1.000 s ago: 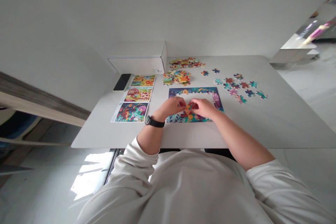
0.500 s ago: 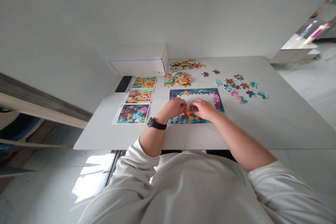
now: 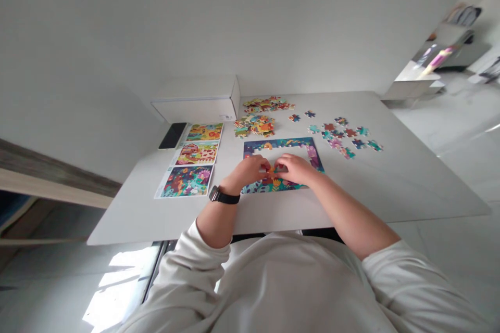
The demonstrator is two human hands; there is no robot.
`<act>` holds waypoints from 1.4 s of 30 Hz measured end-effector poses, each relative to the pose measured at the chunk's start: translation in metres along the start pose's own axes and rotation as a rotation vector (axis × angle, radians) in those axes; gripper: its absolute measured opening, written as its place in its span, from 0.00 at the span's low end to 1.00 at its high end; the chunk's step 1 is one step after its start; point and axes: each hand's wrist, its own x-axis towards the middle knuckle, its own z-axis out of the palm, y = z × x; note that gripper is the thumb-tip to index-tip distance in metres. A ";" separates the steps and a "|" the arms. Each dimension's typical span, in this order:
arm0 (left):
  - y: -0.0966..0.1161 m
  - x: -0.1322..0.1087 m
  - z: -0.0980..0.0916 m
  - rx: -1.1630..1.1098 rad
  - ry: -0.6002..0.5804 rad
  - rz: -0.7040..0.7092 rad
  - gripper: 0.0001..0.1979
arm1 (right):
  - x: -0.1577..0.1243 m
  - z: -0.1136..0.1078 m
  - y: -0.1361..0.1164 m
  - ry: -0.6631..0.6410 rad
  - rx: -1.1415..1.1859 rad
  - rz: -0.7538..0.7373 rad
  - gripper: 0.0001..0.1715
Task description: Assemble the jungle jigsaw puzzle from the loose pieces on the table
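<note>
A part-built jigsaw puzzle [image 3: 312,153] with a blue and teal border lies on the white table [image 3: 390,187] in front of me. My left hand [image 3: 250,170], with a black watch on its wrist, and my right hand [image 3: 296,168] meet over the puzzle's lower middle. Both have their fingers curled and pinched around a small orange puzzle piece [image 3: 272,170] that sits at the puzzle's inner edge. The puzzle's centre shows bare white table.
Loose pieces [image 3: 344,138] lie scattered to the right, and two heaps of pieces [image 3: 255,125] sit behind the puzzle. Three picture cards [image 3: 195,152] lie to the left, with a black phone [image 3: 172,136] and a white box [image 3: 199,104] behind them.
My hands stay pressed together on the orange piece over the puzzle. My head has turned a little, so everything sits slightly lower and further left in view.
</note>
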 end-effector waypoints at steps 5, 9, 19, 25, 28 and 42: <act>-0.005 0.002 0.002 -0.032 -0.016 -0.001 0.09 | 0.002 0.000 -0.001 -0.041 0.005 0.004 0.15; -0.005 0.002 0.001 -0.076 -0.002 0.010 0.08 | 0.002 0.001 0.000 -0.036 0.002 -0.011 0.12; 0.000 0.002 -0.003 -0.173 0.103 -0.010 0.09 | -0.002 -0.002 0.000 -0.009 0.017 -0.034 0.09; 0.010 0.002 -0.013 -0.456 0.543 -0.196 0.12 | -0.001 -0.009 0.004 0.181 0.114 -0.031 0.07; 0.010 0.003 -0.016 -0.836 0.717 -0.252 0.19 | -0.002 -0.016 0.010 0.260 0.147 0.013 0.06; 0.022 0.008 -0.028 -1.743 0.733 -0.327 0.23 | -0.006 -0.024 0.014 0.212 0.199 0.002 0.06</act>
